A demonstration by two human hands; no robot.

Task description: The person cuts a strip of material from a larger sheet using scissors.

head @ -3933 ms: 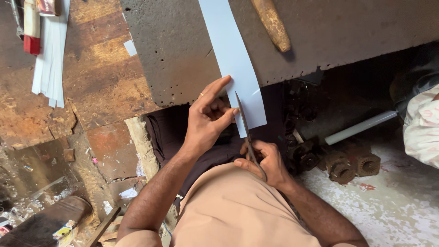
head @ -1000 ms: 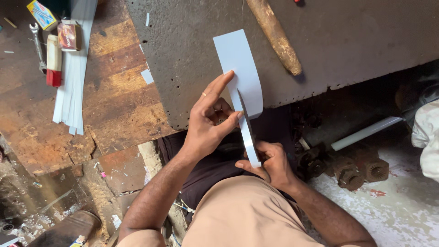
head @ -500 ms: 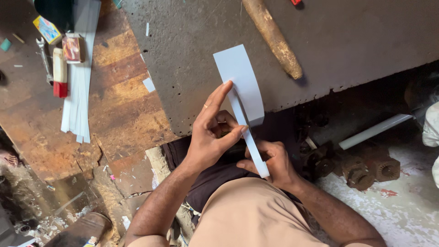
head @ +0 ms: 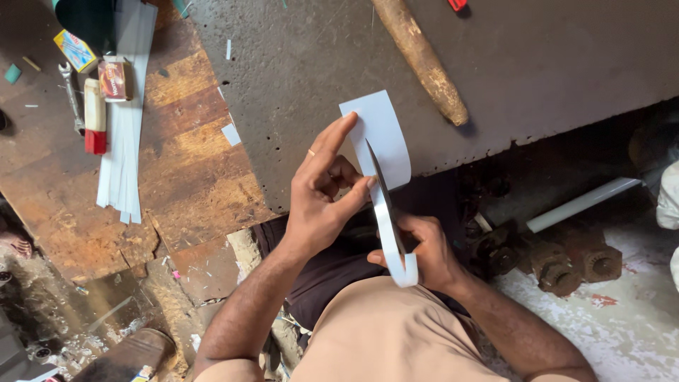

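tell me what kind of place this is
Probably a small, rough workshop. A worn grey metal work surface with a rusty brown rod on it, a scuffed wooden bench with a small metal spanner and cut white strips, and rusty machine parts on the stained floor suggest it.

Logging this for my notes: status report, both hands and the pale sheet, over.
Left hand pinches pale sheet at bench edge. Right hand grips dark blade, narrow strip curling off. Wooden handle lies clear.
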